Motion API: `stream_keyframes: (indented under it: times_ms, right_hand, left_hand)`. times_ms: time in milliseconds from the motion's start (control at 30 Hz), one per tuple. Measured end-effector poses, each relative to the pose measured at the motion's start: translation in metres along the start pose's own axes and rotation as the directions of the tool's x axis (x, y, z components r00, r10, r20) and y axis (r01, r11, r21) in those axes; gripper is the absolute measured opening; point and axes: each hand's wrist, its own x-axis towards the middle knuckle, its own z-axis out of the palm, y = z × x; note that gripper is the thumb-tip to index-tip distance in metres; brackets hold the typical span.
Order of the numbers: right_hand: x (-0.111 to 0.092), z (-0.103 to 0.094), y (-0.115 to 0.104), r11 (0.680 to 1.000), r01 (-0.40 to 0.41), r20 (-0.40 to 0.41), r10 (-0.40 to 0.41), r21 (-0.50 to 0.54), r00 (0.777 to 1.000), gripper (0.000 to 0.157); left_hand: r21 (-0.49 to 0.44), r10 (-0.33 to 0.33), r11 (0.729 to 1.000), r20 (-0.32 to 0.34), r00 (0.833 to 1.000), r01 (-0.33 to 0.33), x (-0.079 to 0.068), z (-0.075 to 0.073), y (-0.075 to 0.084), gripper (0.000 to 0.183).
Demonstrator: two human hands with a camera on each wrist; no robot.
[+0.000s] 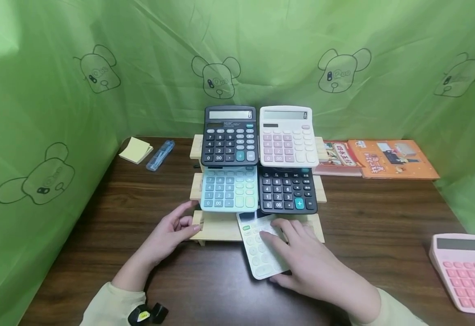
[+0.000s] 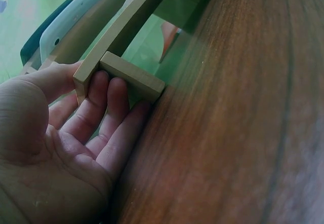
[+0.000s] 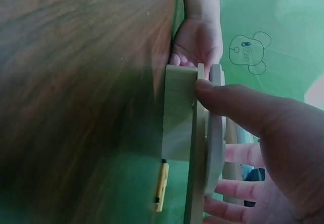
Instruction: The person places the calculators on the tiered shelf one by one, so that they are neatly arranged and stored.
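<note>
A tiered wooden rack (image 1: 219, 228) stands on the table, bearing calculators. My left hand (image 1: 170, 233) grips the left end of its lowest shelf; in the left wrist view the thumb is on the shelf edge and fingers curl beneath (image 2: 116, 102). With my right hand (image 1: 308, 260) I hold a white calculator (image 1: 258, 253), slanted, its screen end over the lowest shelf and its near end past the shelf's front. Fingers spread over its keys, thumb at the near edge. Above sit a dark calculator (image 1: 229, 136), a white-pink one (image 1: 288, 136), a light blue one (image 1: 229, 190) and a black one (image 1: 288, 192).
A pink calculator (image 1: 466, 274) lies at the right. Behind the rack's right side are an orange book (image 1: 392, 158) and a red one (image 1: 339, 154). Yellow sticky notes (image 1: 136, 150) and a blue translucent case (image 1: 160, 155) lie back left. Green cloth (image 1: 262, 40) surrounds the table.
</note>
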Motion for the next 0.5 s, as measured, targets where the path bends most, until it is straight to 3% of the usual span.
stream_keyframes:
  times_ms: [300,500]
  right_hand:
    - [0.016,0.004,-0.008,0.999,0.037,-0.065,-0.037,0.0,0.997,0.078]
    - [0.021,0.009,-0.014,0.996,0.083,-0.058,-0.081,0.043,0.995,0.068]
  left_hand:
    - [-0.008,0.016,1.0,0.002,1.0,-0.016,0.0,0.001,0.001,0.063]
    - [-0.01,0.014,1.0,0.003,1.0,-0.014,0.0,0.001,0.0,0.064]
